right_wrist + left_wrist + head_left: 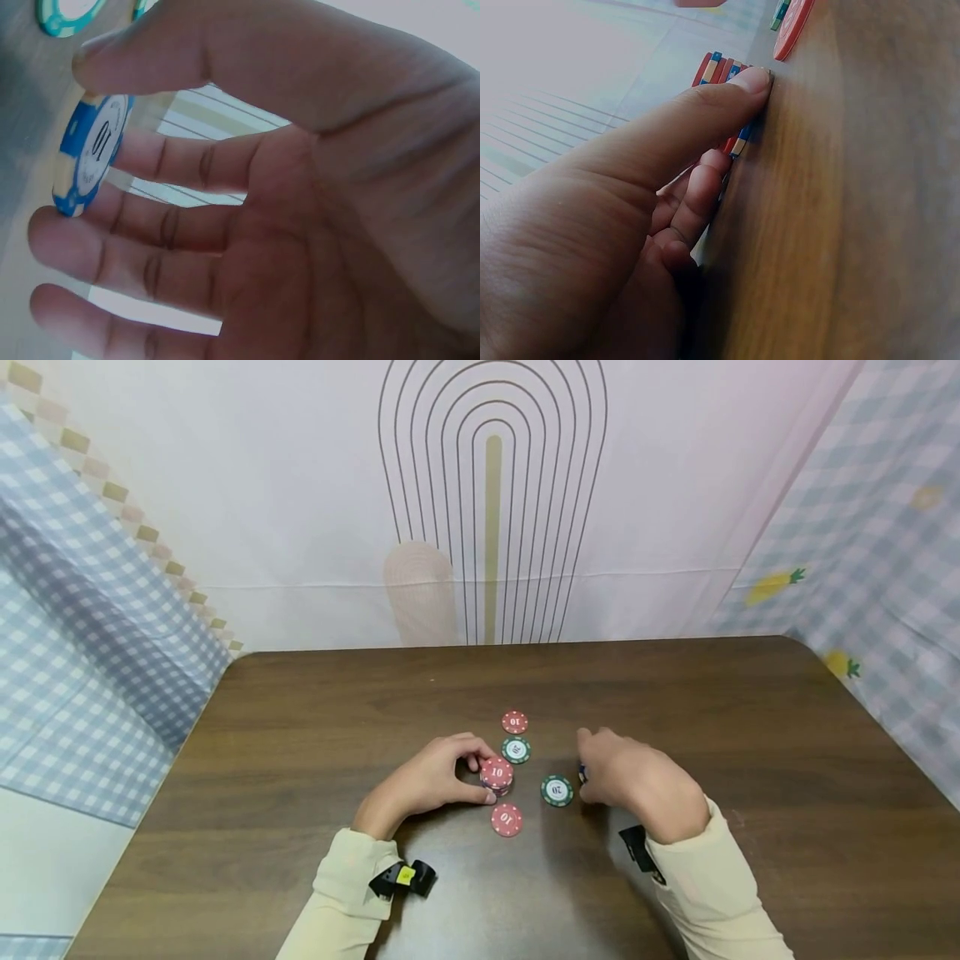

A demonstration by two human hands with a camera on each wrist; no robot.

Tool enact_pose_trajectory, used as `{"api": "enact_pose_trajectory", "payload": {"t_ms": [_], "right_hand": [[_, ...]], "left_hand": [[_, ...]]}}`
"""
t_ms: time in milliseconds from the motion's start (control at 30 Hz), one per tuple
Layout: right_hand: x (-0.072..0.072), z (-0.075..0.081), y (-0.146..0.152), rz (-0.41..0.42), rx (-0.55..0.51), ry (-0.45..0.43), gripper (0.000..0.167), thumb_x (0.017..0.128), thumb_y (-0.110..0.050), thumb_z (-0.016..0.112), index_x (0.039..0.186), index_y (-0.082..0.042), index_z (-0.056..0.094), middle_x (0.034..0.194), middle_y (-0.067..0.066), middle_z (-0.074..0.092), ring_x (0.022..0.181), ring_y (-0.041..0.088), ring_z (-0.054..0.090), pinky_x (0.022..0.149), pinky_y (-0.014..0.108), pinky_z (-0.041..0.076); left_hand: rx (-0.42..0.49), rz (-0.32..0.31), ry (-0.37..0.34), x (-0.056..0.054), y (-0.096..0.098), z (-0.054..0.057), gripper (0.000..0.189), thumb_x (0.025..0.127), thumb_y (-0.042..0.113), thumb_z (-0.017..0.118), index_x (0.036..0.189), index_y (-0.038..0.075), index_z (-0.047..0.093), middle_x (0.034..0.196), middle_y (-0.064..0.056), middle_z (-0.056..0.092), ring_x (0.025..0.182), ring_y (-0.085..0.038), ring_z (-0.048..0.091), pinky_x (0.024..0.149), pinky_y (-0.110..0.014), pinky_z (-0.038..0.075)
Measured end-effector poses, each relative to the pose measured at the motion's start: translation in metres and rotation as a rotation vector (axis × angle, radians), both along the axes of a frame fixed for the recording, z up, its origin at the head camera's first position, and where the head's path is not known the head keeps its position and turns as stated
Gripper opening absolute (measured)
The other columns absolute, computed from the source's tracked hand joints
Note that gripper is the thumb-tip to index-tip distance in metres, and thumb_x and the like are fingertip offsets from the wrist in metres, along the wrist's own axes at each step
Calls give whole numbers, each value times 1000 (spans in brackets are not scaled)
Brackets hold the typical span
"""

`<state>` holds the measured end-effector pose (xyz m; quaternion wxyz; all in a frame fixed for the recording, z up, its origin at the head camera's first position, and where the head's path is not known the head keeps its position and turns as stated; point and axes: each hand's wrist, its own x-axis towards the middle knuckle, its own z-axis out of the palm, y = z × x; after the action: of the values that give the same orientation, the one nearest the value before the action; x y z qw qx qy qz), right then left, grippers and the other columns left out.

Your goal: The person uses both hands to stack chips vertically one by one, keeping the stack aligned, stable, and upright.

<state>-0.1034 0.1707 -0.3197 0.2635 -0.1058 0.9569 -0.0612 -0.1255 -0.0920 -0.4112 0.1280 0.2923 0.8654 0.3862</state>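
A short stack of poker chips (pixel 497 772) stands on the table with a red "10" chip on top. Its red and blue edges show in the left wrist view. My left hand (pixel 427 778) holds this stack between thumb and fingers. Over to the right, my right hand (pixel 637 777) pinches a blue-and-white poker chip (pixel 96 146) marked 10 between thumb and fingertips. That chip is tilted on edge, and in the head view the hand mostly hides it. A green "20" chip (pixel 557 790) lies flat between the two hands.
Beyond the stack lie a green chip (pixel 516 749) and a red chip (pixel 514 722). Another red chip (pixel 506 819) sits on its near side. The brown wooden table (pixel 315 702) ends at a patterned white cloth (pixel 300 527) behind and checked cloths at both sides.
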Motion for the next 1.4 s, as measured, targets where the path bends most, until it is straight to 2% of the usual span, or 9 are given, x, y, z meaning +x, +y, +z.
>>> {"api": "enact_pose_trajectory", "payload": {"t_ms": [167, 433, 600, 733, 933, 1033, 1200, 1400], "right_hand": [[3, 4, -2, 57, -22, 55, 60, 91, -12, 79, 140, 8, 51, 136, 28, 56, 103, 32, 61, 87, 51, 54], [4, 9, -8, 154, -85, 148, 36, 90, -13, 80, 119, 0, 63, 106, 10, 59, 84, 22, 56, 72, 44, 52], [7, 10, -11, 194, -130, 214, 25, 93, -13, 75, 111, -1, 64, 100, 7, 56, 78, 19, 54, 65, 38, 49], [8, 10, -14, 205, -166, 285, 22, 93, -14, 75, 108, -2, 64, 98, 7, 56, 74, 18, 54, 63, 37, 48], [9, 7, -20, 236, -236, 358, 31, 93, -12, 75, 119, 4, 67, 100, 9, 58, 72, 17, 54, 65, 34, 50], [10, 4, -24, 269, -283, 405, 34, 93, -10, 75, 122, 4, 66, 99, 9, 58, 71, 15, 55, 64, 31, 50], [11, -6, -30, 342, -353, 526, 32, 91, -8, 77, 118, 2, 65, 98, 9, 59, 73, 15, 56, 65, 30, 53], [11, -13, -35, 336, -376, 510, 25, 92, -7, 76, 114, -1, 66, 104, 10, 58, 78, 16, 56, 70, 31, 54]], "left_hand": [[0, 0, 3, -1, 0, 0, 39, 82, 25, 91, 116, 18, 73, 98, 7, 62, 94, -10, 56, 87, -28, 48], [-10, -1, 12, -2, 2, 0, 38, 83, 26, 90, 116, 18, 74, 98, 7, 62, 94, -10, 57, 86, -28, 48], [-8, -6, 5, -2, 3, 0, 38, 83, 26, 90, 117, 18, 74, 98, 7, 62, 93, -10, 56, 86, -28, 48], [-5, -6, 1, -2, 4, 1, 38, 83, 27, 90, 117, 18, 73, 99, 7, 62, 93, -10, 56, 86, -28, 48], [-7, -1, -7, -1, 5, 3, 38, 83, 27, 90, 116, 18, 73, 98, 6, 62, 93, -11, 56, 85, -28, 48], [-10, 0, -6, -1, 7, 4, 37, 83, 27, 90, 116, 19, 73, 98, 7, 62, 93, -11, 57, 85, -28, 48], [-7, -7, 13, -2, 9, 4, 36, 82, 26, 90, 114, 18, 73, 97, 7, 62, 92, -10, 57, 85, -28, 48], [-12, -23, 42, -2, 10, 3, 37, 82, 25, 89, 113, 17, 71, 96, 7, 62, 91, -9, 57, 85, -28, 48]]}}
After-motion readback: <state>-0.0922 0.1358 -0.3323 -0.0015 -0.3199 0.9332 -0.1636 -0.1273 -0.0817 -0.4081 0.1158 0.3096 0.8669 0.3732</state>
